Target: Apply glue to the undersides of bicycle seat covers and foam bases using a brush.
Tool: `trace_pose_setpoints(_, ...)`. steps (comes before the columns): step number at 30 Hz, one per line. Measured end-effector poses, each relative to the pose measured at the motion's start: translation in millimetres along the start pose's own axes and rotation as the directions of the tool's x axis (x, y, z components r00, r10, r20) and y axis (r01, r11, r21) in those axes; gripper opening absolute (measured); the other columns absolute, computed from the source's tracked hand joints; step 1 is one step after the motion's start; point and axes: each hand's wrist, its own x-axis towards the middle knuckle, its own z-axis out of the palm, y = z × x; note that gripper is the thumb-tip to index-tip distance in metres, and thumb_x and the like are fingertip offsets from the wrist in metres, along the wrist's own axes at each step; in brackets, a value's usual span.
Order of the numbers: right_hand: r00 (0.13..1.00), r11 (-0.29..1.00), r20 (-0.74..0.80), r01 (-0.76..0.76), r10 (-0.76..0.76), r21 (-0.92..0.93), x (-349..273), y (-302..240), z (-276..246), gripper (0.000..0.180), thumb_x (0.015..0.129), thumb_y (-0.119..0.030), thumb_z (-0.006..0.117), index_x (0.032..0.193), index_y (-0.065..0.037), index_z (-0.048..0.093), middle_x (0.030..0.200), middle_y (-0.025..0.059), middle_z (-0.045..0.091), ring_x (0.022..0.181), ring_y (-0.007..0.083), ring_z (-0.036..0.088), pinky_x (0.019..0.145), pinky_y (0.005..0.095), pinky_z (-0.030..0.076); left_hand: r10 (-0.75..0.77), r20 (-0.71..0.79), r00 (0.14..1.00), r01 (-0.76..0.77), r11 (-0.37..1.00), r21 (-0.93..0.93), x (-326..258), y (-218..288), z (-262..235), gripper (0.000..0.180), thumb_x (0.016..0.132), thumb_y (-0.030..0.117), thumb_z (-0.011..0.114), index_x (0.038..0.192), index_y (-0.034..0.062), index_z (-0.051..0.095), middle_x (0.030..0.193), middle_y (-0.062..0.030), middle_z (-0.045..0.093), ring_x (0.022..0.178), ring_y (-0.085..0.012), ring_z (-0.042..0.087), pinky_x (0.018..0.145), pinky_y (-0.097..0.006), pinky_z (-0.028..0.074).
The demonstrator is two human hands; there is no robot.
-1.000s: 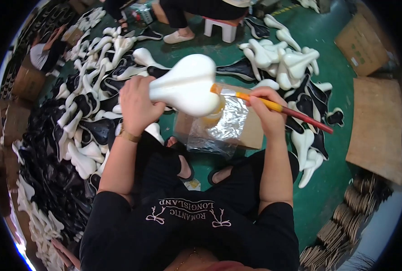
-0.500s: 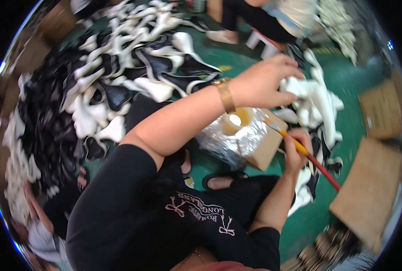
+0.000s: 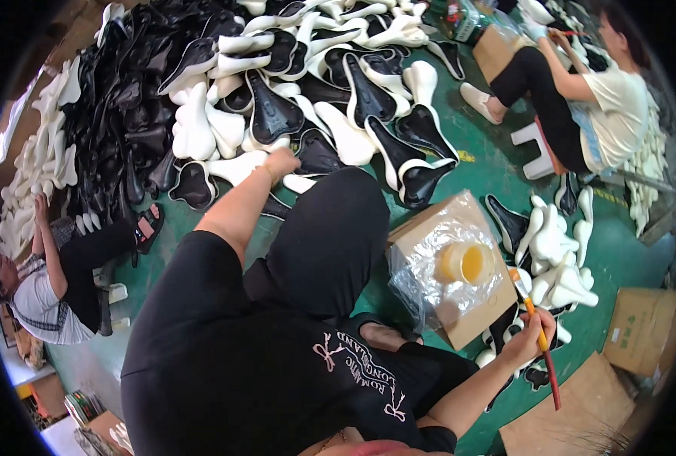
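The left grip (image 3: 283, 163) has gone from the white saddle pad it held up a second ago, by way of the white pile half a second ago, to the saddle parts on the left; the view has swung left too. Its fingers bend down among the parts, so how far they are parted, and whether they have hold of anything, the view does not show; just right of that grip lies a black saddle shell (image 3: 319, 156) with a pale rim, and just left of it a white saddle pad (image 3: 239, 167). The right grip (image 3: 531, 338) is closed round a flat paintbrush (image 3: 529, 305), as before, bristles pointing up and away from it; up and left of that grip a cup of yellowish liquid (image 3: 459, 264) stands on plastic film (image 3: 414, 292) over a carton (image 3: 474, 319), the bristles near the cup but apart from it; beyond the same grip sits the pile of white saddle pads (image 3: 554, 243); my judgement is that the work stands between pieces, with no pad under the brush.
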Motion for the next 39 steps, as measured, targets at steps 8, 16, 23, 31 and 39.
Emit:
trace_pose_setpoints(8,0.996,0.994,0.016,-0.083,0.085,-0.063,14,-12,19,0.006,0.087,-0.006,0.056,0.090,-0.001,0.055,0.087,0.0084,0.052,0.068,0.0135,0.050,0.067,0.0240,0.044,-0.307,0.251,0.918,0.364,0.903,-0.228,5,-45,105,0.056,0.081,0.037,0.065,0.109,-0.0103,0.058,0.102,-0.0183,0.063,0.082,-0.0287,0.065,0.070,-0.041,0.053)
trace_pose_setpoints(16,0.991,0.988,0.028,-0.125,0.128,-0.094,24,-12,40,0.006,0.088,-0.004,0.054,0.091,0.001,0.055,0.090,0.0093,0.053,0.069,0.0131,0.052,0.068,0.0237,0.044,-0.703,0.207,0.681,0.643,0.438,-0.628,32,-44,126,0.079,0.078,0.036,0.074,0.127,0.0000,0.023,0.123,-0.0184,0.049,0.100,-0.0295,0.059,0.070,-0.043,0.055)
trace_pose_setpoints(23,0.995,0.995,0.046,-0.091,0.093,-0.044,26,-21,48,0.008,0.087,-0.004,0.057,0.093,0.002,0.055,0.093,0.0113,0.053,0.070,0.0154,0.054,0.067,0.0241,0.046,-0.621,0.306,0.722,0.489,0.145,-0.860,20,-26,120,0.031,0.067,0.025,0.081,0.077,0.0059,0.059,0.061,-0.0009,0.042,0.047,-0.0118,0.034,0.038,-0.028,0.026)
trace_pose_setpoints(31,0.994,0.998,0.095,0.060,-0.058,-0.018,13,-41,46,0.008,0.087,-0.004,0.056,0.093,0.001,0.057,0.096,0.0107,0.054,0.072,0.0143,0.053,0.066,0.0247,0.046,-0.167,0.167,0.972,0.226,0.461,-0.858,-56,6,32,0.035,0.079,-0.001,0.066,0.108,0.0068,0.049,0.091,-0.0080,0.063,0.073,-0.0159,0.066,0.053,-0.021,0.050)
trace_pose_setpoints(39,0.994,0.989,0.037,0.101,-0.105,0.107,-17,-58,49,0.006,0.085,0.000,0.056,0.090,0.002,0.056,0.089,0.0104,0.055,0.067,0.0144,0.054,0.066,0.0260,0.047,0.408,-0.321,0.854,-0.484,0.402,-0.777,-130,66,-80,0.039,0.095,0.039,0.053,0.112,0.0039,0.053,0.109,-0.0056,0.058,0.082,-0.0135,0.062,0.074,-0.028,0.053)
